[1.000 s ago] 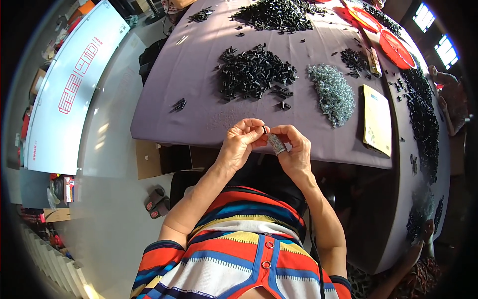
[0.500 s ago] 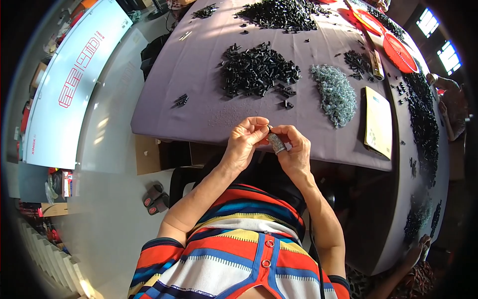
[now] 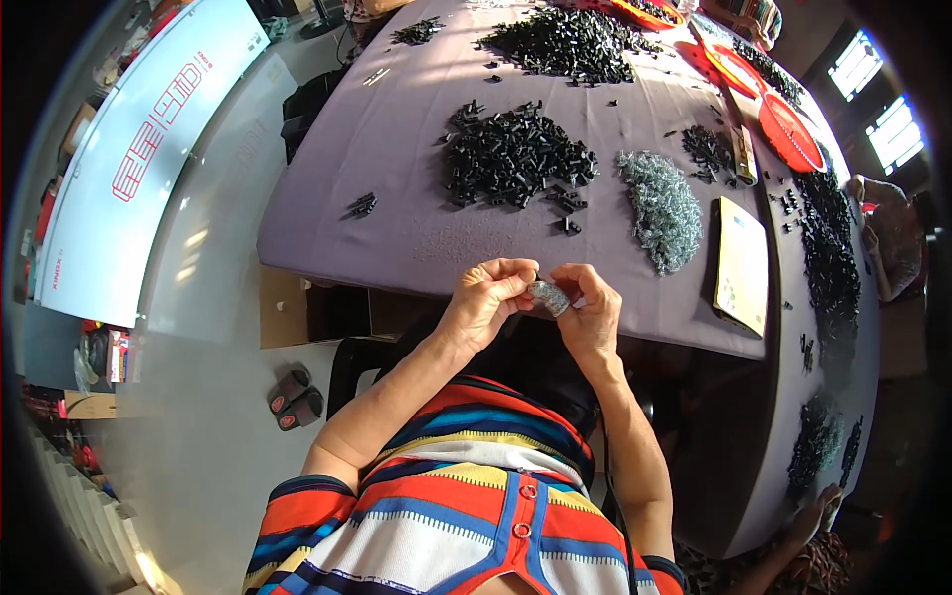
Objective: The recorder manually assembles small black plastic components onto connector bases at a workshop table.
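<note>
My left hand (image 3: pixel 481 305) is closed in a pinch, with a small black piece (image 3: pixel 536 277) at its fingertips. Close against it, my right hand (image 3: pixel 593 309) has its fingers curled. A grey speckled lump (image 3: pixel 549 297) shows at the right fingers; whether it is a finger covering or a held clump of small bits, I cannot tell. Both hands are just above the table's near edge. Beyond them lies a heap of small black tubular pieces (image 3: pixel 516 154). To its right is a pile of small clear, greyish pieces (image 3: pixel 661 210).
A cloth-covered table (image 3: pixel 327 233) spreads ahead. A yellowish flat pad (image 3: pixel 740 266) lies at right, near red baskets (image 3: pixel 790 134). More black pieces (image 3: pixel 560 45) are heaped farther back. Other people's hands (image 3: pixel 829 501) are at the right. A cardboard box (image 3: pixel 288 312) stands under the table.
My view has shifted slightly, so the table sits lower in the picture. My hands stay together, and the grey lump at the right fingers has tilted more level.
</note>
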`<state>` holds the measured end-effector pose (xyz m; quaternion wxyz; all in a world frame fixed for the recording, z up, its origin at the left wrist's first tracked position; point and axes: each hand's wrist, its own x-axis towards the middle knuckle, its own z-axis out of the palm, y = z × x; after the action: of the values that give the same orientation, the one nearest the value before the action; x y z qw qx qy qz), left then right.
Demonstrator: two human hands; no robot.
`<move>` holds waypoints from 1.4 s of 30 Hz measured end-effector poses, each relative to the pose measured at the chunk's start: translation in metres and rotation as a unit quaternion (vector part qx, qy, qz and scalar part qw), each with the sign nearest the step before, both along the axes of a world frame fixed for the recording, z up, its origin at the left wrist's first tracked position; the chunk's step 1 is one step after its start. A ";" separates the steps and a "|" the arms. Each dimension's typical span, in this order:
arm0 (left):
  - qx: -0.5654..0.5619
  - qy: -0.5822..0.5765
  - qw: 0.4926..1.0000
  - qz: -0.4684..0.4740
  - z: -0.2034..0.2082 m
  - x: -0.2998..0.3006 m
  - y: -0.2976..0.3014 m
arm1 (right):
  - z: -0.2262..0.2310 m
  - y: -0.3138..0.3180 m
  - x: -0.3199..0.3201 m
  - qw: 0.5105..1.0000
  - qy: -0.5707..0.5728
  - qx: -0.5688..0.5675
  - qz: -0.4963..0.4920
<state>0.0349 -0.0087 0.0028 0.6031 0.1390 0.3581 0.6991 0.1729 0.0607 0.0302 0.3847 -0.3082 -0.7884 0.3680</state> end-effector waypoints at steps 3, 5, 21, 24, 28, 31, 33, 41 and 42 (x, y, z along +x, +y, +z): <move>-0.011 -0.051 0.999 0.013 0.003 -0.003 0.003 | -0.001 0.002 -0.004 0.999 0.016 0.017 0.046; -0.014 -0.096 0.995 0.012 -0.001 -0.012 0.002 | 0.006 0.008 -0.005 0.999 -0.003 0.034 0.037; 0.011 -0.118 0.993 -0.001 0.000 -0.012 0.001 | -0.007 0.108 -0.064 0.918 -0.250 0.307 -0.021; 0.011 -0.123 0.992 0.003 -0.001 -0.012 0.001 | -0.001 0.107 -0.067 0.894 -0.304 0.330 -0.004; 0.003 -0.125 0.992 0.009 -0.002 -0.011 0.002 | -0.002 0.105 -0.065 0.892 -0.283 0.352 -0.001; 0.004 -0.126 0.992 0.010 -0.002 -0.010 0.000 | 0.006 0.091 -0.056 0.919 -0.230 0.319 -0.015; 0.001 -0.122 0.992 0.017 -0.002 -0.010 0.000 | 0.008 0.077 -0.047 0.965 -0.138 0.221 0.009; -0.011 -0.083 0.996 0.033 -0.004 -0.005 0.002 | 0.002 0.005 -0.006 0.978 0.062 -0.193 0.042; -0.004 -0.065 0.997 0.031 -0.003 -0.004 0.001 | -0.001 0.000 -0.006 0.967 0.112 -0.226 0.037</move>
<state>0.0307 -0.0073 -0.0002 0.6039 0.0797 0.3251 0.7234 0.1668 0.0606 0.0288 0.3776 -0.3146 -0.6475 0.5824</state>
